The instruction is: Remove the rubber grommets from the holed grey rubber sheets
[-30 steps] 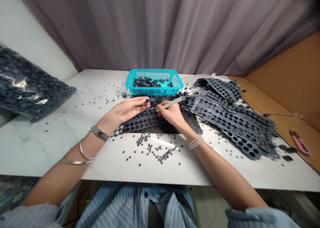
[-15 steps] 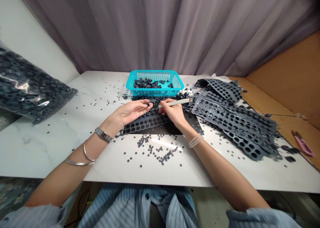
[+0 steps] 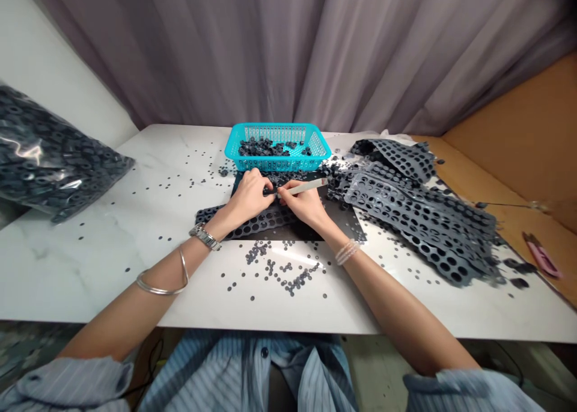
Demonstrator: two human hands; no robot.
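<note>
A grey pleated curtain (image 3: pixel 288 51) hangs behind a white marble-patterned table (image 3: pixel 90 267). Brown cardboard (image 3: pixel 509 153) stands at right, and a pink utility knife (image 3: pixel 542 255) lies beside the table's right edge.

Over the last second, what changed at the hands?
The left hand turned palm-down and closed toward the right hand, bringing a small dark ring to the tip of the pale pen-like tool. Neither let go. The teal basket, bagged rings and perforated sheets stayed put.
</note>
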